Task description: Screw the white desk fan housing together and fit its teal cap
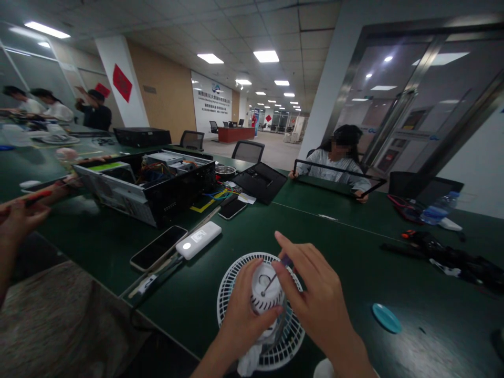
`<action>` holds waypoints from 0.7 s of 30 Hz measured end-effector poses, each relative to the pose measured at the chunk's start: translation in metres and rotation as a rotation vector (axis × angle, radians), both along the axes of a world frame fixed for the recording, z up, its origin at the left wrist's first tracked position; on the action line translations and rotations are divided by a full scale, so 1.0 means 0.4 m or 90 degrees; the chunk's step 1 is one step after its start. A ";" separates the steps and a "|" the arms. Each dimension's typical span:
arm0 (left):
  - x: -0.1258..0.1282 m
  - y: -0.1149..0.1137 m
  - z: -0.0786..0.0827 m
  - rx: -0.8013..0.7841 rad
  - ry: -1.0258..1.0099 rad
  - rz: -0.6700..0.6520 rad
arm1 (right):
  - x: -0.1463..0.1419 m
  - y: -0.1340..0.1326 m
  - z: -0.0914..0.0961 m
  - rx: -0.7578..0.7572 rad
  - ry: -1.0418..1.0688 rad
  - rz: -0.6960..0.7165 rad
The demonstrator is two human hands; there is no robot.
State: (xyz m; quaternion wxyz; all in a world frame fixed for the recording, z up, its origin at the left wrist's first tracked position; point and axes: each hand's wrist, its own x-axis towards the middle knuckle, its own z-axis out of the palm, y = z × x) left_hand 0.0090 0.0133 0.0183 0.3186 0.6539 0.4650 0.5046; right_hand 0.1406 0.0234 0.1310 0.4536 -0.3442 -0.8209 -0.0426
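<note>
A small white fan lies face down on the green table, its round grille (pixel 236 275) under my hands. My left hand (pixel 246 315) is wrapped round the fan's white motor housing (pixel 265 291) from the left. My right hand (pixel 315 296) pinches a small screwdriver (pixel 275 275) whose tip points down into the top of the housing. The lower part of the fan is hidden behind both hands.
To the left lie a white power bank (pixel 199 240), two phones (pixel 158 248) and an opened computer case (pixel 149 186). A teal disc (pixel 386 317) lies to the right, black tools (pixel 449 254) beyond it. A person across the table holds a black frame (pixel 334 176); another person's hand (pixel 19 218) is at left.
</note>
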 end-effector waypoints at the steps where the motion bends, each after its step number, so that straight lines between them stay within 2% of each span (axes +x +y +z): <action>1: 0.000 0.000 0.001 0.000 -0.001 -0.002 | 0.002 -0.001 0.001 -0.023 0.002 0.015; 3: -0.001 0.000 0.004 0.004 0.000 -0.005 | 0.007 -0.005 0.004 -0.063 0.006 0.057; 5: -0.001 -0.001 0.006 0.008 0.005 -0.006 | 0.009 -0.008 0.006 -0.059 0.008 0.070; 10: 0.000 -0.001 0.003 0.002 0.004 -0.001 | -0.004 0.000 0.002 0.050 -0.012 -0.019; 13: 0.000 -0.001 0.004 0.001 -0.001 0.006 | -0.005 0.001 -0.002 0.027 -0.011 -0.039; 17: 0.000 0.000 0.011 -0.003 0.006 0.005 | 0.004 -0.007 0.002 -0.035 0.031 0.035; 21: 0.000 0.001 0.008 0.016 -0.007 0.007 | 0.000 -0.009 0.009 0.019 0.052 0.042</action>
